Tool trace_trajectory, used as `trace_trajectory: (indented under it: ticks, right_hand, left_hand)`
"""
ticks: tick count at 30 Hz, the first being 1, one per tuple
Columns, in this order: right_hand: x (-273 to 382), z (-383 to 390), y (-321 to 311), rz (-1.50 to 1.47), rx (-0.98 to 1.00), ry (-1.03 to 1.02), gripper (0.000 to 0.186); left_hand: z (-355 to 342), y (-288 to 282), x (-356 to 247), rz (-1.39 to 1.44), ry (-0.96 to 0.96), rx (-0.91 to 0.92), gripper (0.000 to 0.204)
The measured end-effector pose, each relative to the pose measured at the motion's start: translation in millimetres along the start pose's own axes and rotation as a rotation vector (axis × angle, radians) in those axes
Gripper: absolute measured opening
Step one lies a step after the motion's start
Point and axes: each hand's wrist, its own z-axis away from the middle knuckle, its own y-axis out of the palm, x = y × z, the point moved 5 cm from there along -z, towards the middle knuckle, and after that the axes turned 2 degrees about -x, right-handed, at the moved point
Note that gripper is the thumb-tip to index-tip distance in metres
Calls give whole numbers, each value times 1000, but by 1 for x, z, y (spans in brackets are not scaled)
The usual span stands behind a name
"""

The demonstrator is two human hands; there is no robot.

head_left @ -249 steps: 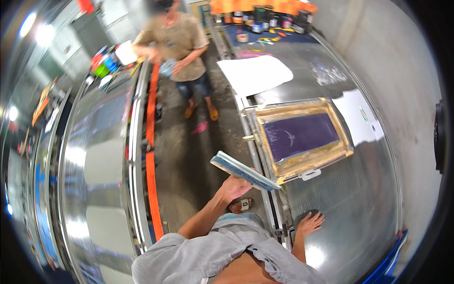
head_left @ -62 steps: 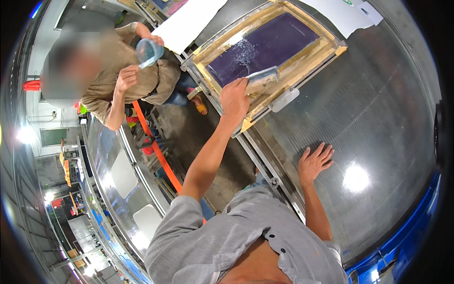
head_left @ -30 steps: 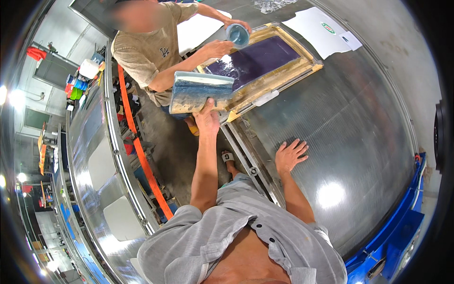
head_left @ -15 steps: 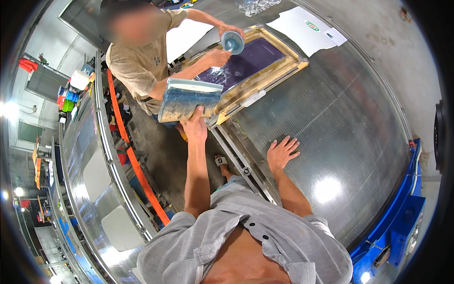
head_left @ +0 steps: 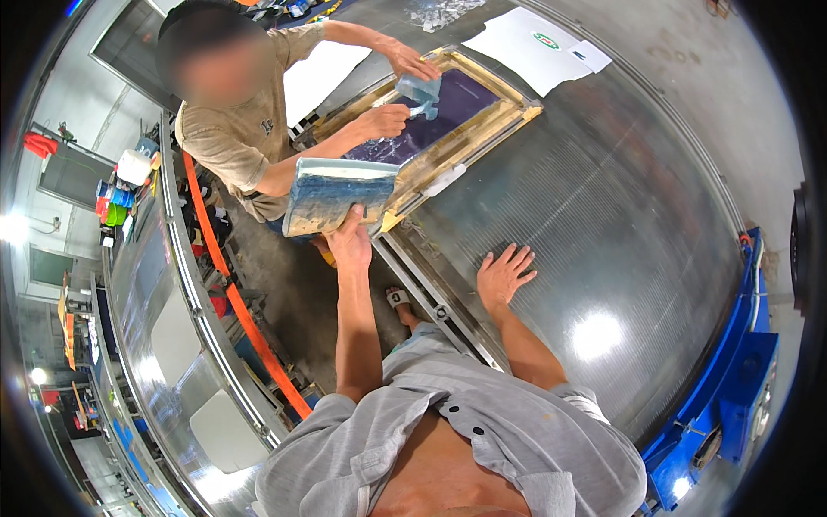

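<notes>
My left hand (head_left: 351, 244) grips a wide squeegee (head_left: 338, 196) by its lower edge, thumb on the near face. Blue ink stains the squeegee, and its pale blade edge points up. It is held in the air beside a wood-framed printing screen (head_left: 488, 138) with dark purple mesh (head_left: 461, 105). My right hand (head_left: 505, 276) lies flat on the long grey table (head_left: 594, 215), fingers spread, holding nothing. Across from me, a co-worker tips a translucent cup (head_left: 419, 88) over the mesh with one hand. Their other hand holds a small scraper (head_left: 424, 109) at the cup, with pale blue ink on it.
White sheets (head_left: 538, 53) lie on the table beyond the screen. A metal rail (head_left: 439, 312) runs along the table's near left edge. Left of the walkway, an orange strip (head_left: 226, 267) borders another table with pale panels (head_left: 226, 431). A blue metal frame (head_left: 732, 362) stands at the right end.
The co-worker's cup has tipped downward, its mouth turned toward the mesh. The view has shifted slightly. My left hand still holds the squeegee, and my right hand stays on the table.
</notes>
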Motion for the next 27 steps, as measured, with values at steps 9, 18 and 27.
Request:
trace_trajectory:
  ticks: [9,18,27]
  right_hand:
    - [1,1,-1,-18,12,4,68]
    - [1,1,-3,-20,7,1,67]
    - [3,2,-5,-23,44,11,68]
  left_hand:
    - [2,-5,4,-46,21,15,65]
    - [0,-1,3,-6,29,26,66]
    - [4,0,-1,2,46,31,65]
